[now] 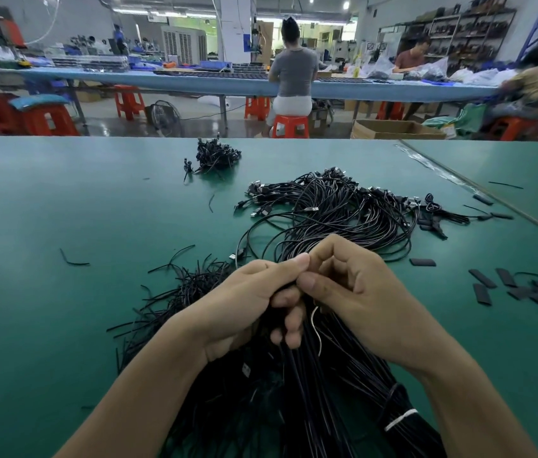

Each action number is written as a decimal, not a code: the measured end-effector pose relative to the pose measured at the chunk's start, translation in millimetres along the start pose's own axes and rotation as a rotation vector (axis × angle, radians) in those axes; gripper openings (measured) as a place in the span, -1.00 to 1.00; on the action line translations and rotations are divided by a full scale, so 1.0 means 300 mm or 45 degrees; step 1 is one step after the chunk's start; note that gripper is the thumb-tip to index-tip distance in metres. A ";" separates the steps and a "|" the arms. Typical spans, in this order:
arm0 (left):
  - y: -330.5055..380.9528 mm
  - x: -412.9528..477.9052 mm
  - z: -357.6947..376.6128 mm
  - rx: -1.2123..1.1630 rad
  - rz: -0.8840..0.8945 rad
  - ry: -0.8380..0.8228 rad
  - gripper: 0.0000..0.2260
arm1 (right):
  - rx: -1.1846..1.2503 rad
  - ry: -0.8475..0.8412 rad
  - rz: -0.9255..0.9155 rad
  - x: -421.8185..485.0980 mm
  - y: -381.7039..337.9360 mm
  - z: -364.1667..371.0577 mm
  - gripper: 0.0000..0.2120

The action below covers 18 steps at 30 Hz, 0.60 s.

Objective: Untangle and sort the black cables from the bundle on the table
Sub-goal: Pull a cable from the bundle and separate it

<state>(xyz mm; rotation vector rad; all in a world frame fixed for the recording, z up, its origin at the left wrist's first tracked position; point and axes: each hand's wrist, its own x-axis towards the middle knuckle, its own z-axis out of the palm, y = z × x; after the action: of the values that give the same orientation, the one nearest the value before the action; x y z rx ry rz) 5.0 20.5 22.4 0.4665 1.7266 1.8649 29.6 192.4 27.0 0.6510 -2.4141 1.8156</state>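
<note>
Fingers of left hand (247, 302) fully curled, clenched around black cable bundle (297, 391). Thumb and forefinger of right hand (360, 292) pinching strands just beside left thumb tip, remaining fingers bent. Bundle at near centre of green table (62, 209), long axis near-to-far, bound by white tie (399, 419) at near right.

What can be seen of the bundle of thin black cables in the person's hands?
The bundle of thin black cables is many glossy, plastic-looking strands rising from the near table edge to the hands. A white tie binds it at lower right; loose ends fan left over the green table mat. One pale wire curls among them. The left hand curls round the strands; the right hand pinches some at the top.
</note>
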 end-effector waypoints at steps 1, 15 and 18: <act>-0.004 0.004 0.002 0.026 0.021 0.059 -0.49 | -0.015 0.003 -0.002 0.001 0.000 0.004 -0.91; -0.012 0.005 0.008 0.382 0.129 -0.058 -0.45 | -0.304 0.458 -0.097 0.011 -0.023 0.037 -0.86; -0.018 0.014 0.006 0.511 0.124 0.023 -0.49 | -0.257 0.484 -0.070 0.015 -0.022 0.030 -0.86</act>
<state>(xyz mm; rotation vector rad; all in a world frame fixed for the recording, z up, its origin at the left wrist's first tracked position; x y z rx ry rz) 3.7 24.6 16.9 0.6993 2.1329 1.5855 29.9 181.2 31.3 0.3160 -2.2554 1.4864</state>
